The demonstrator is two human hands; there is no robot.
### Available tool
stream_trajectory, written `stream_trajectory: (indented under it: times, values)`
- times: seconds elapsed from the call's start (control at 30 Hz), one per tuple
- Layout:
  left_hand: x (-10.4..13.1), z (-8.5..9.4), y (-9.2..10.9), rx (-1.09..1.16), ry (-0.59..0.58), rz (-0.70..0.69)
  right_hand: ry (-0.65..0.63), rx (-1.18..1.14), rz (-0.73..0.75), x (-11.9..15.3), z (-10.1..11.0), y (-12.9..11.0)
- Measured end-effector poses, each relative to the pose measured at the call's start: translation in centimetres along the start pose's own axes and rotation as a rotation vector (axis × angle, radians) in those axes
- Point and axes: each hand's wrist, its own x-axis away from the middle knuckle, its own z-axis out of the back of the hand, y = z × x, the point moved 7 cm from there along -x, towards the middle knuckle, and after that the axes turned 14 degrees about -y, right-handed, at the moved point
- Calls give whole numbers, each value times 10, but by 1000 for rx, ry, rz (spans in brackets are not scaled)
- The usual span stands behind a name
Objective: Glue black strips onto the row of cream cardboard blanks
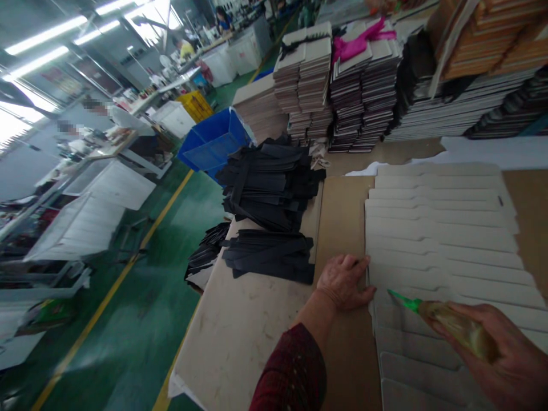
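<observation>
My left hand [345, 282] lies on the brown board [342, 228], fingers apart, its fingertips at the left edge of the overlapping pale panels [445, 228]. My right hand [509, 354] is wrapped round a squeeze bottle [466, 331] of yellowish contents. The bottle's green nozzle [405, 301] points left, over the panels. Two piles of black strips, a larger one [269, 182] and a smaller one [269, 254], sit left of the board, beyond my left hand.
Stacked panels [303, 80] stand at the back, with a pink cloth [362, 41] on one stack. A blue crate [214, 142] is beyond the table's [248, 331] left side. People sit at workbenches across the green floor [141, 308].
</observation>
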Motion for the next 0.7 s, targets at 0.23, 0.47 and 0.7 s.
stream_trajectory:
  times: [0.23, 0.47, 0.7]
  values:
    - [2, -1, -1, -1, 12, -21, -23, -32, -59, 2, -2, -57]
    - [3, -1, -1, 2, 22, -17, -40, -53, -3, -7, -1, -49]
    - [3, 1, -1, 10, 37, -6, 7, -77, -70, 1, -1, -44]
